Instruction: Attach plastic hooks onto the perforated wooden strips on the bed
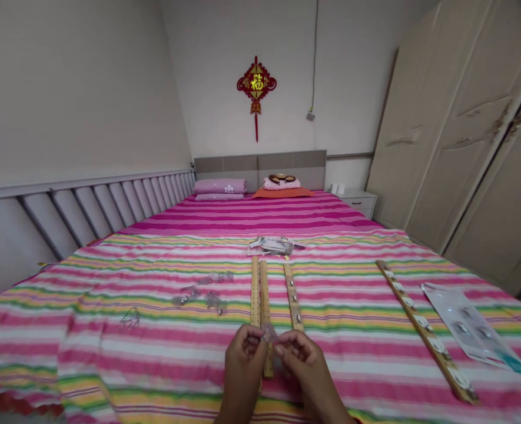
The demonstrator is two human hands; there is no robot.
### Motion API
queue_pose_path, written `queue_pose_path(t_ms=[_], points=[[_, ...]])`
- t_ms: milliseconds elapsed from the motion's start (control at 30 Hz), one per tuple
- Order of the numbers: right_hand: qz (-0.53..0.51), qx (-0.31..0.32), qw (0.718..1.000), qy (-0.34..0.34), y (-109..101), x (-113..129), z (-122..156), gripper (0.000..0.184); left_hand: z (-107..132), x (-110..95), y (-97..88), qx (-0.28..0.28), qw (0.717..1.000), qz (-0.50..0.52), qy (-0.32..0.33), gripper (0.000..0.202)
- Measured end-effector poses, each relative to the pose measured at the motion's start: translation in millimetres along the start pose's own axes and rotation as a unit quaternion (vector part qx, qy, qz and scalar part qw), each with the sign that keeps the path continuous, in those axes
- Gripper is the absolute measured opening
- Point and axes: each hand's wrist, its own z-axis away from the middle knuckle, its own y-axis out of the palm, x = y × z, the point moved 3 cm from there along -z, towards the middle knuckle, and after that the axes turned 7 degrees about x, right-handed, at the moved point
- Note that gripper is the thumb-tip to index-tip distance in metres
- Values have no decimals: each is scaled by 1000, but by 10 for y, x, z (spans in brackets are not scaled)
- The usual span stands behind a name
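Observation:
Both hands meet low in the middle of the view, over a striped bed cover (110, 330). My left hand (244, 360) and my right hand (302, 360) pinch a small clear plastic piece (269, 334) between their fingertips. Right beneath them lie two pale wooden strips (260, 294) side by side, and a third strip (292, 294) with small metal fittings. Several clear plastic pieces (205, 292) lie scattered on the cover to the left.
A longer wooden strip with round fittings (423, 327) lies to the right beside a plastic blister card (472, 327). Torn packaging (273, 245) sits farther up the bed. Pillows (220, 187) at the headboard, a wardrobe (476, 141) on the right, a padded wall panel (88, 206) on the left.

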Motion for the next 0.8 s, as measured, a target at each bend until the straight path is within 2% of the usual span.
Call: queue_pose_path(t_ms=[233,467,633,800], points=[[-10,-51,999,-15,-113,6,-2,29,16,65,282,19,997,79,-14,28],[-18,-55,998,-3,-292,155,-105,31,-42,121,339,93,995,25,-21,30],[6,-11,1000,-4,-462,124,-235,34,-260,99,304,77,997,6,-15,33],[23,11,999,26,-603,99,-401,37,-542,263,422,160,987,17,-22,27]])
